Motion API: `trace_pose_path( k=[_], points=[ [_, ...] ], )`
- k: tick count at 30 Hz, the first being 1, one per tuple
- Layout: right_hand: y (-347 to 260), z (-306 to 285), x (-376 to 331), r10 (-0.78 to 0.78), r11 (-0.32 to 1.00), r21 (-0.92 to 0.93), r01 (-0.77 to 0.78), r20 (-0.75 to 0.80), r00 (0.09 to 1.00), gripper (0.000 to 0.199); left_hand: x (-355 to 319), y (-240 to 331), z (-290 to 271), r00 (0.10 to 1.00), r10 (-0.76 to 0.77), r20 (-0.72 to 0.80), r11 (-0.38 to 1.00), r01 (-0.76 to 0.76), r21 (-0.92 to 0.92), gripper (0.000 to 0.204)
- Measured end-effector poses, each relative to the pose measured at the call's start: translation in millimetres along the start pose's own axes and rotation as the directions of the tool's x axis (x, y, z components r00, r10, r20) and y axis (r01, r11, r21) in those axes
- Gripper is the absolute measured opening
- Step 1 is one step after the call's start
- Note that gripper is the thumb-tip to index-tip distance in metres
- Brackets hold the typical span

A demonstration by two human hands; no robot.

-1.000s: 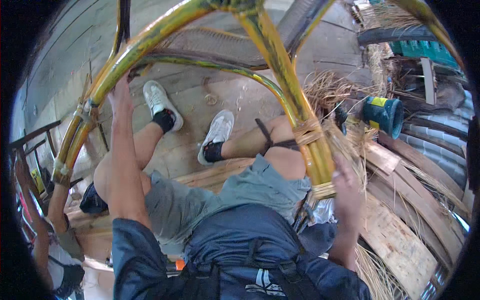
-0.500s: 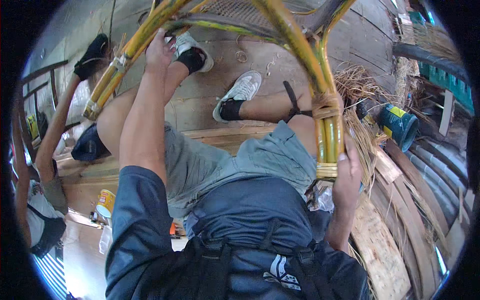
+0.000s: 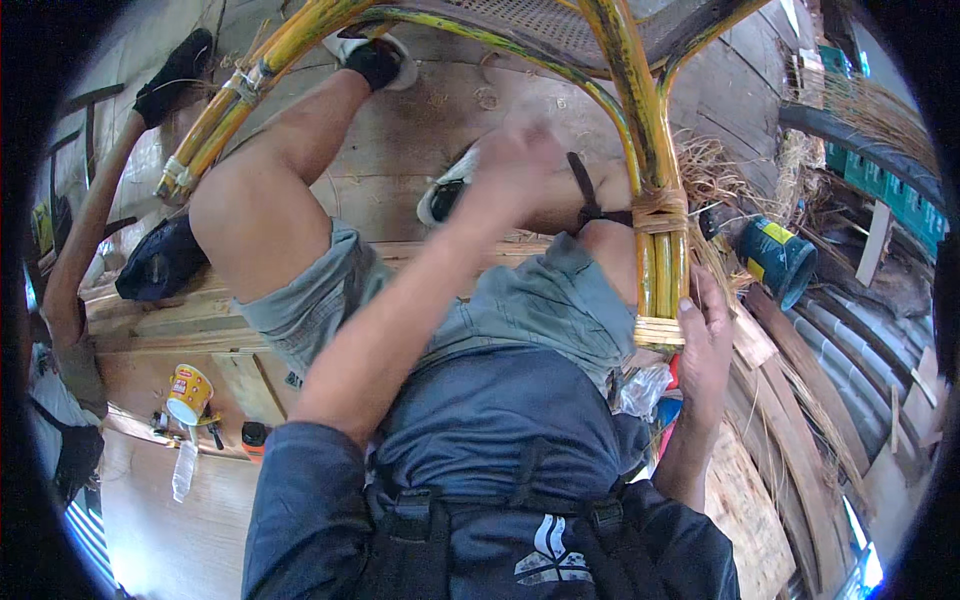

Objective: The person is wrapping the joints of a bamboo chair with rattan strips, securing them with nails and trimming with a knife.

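Note:
A yellow-brown rattan chair frame [image 3: 628, 75] leans toward me, its dark woven seat [image 3: 560, 35] at the top of the view. Its right leg is a bundle of canes [image 3: 662, 270], with a wrapped binding [image 3: 660, 212] above and a pale band [image 3: 660, 332] at the end. My right hand [image 3: 706, 325] grips this end from the right side, its thumb by the pale band. The left leg [image 3: 205, 140] rests close to my left knee with no hand on it. My left hand [image 3: 525, 160], smeared by motion, is in the air between the two legs.
Rattan strips [image 3: 710, 165], a dark green bucket [image 3: 778, 255] and long curved planks [image 3: 785, 400] lie to my right. At lower left are a yellow cup [image 3: 190, 392] and a dark cap [image 3: 160, 262]. Another person's arm [image 3: 85, 230] reaches in at far left.
My left hand has let go of the chair frame at the upper left and swung right across my lap. My right hand stays at the right leg's end. The view has shifted slightly.

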State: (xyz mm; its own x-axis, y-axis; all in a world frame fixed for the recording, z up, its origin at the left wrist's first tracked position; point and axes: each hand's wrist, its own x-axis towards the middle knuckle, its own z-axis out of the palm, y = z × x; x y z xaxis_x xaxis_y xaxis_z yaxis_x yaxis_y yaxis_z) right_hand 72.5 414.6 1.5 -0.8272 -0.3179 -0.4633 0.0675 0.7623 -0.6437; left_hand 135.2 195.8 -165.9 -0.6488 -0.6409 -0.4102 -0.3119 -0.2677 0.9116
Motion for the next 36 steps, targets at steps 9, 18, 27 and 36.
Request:
trace_pose_path(
  k=[9,18,27,36],
  points=[
    [-42.0,1.6,19.7,0.126,0.867,-0.486,-0.108,0.006,0.992,0.024,-59.1,12.3,49.3,0.871,-0.103,0.480,0.933,0.252,-0.257,0.021],
    [-52.6,12.8,67.8,-0.322,0.585,-0.716,0.381,0.226,0.919,0.015,-59.7,5.2,52.9,0.926,0.008,0.376,0.989,0.049,-0.142,0.022],
    [-30.5,-3.9,67.9,-0.281,0.865,-0.431,0.258,0.011,0.960,0.010,-54.8,13.4,53.2,0.941,0.106,0.320,0.994,-0.099,-0.039,0.023],
    [-42.2,2.7,73.2,-0.477,0.451,-0.681,0.576,0.362,0.801,0.011,-63.7,16.9,69.5,0.613,-0.286,0.736,0.490,0.754,-0.438,0.020]
  ],
)
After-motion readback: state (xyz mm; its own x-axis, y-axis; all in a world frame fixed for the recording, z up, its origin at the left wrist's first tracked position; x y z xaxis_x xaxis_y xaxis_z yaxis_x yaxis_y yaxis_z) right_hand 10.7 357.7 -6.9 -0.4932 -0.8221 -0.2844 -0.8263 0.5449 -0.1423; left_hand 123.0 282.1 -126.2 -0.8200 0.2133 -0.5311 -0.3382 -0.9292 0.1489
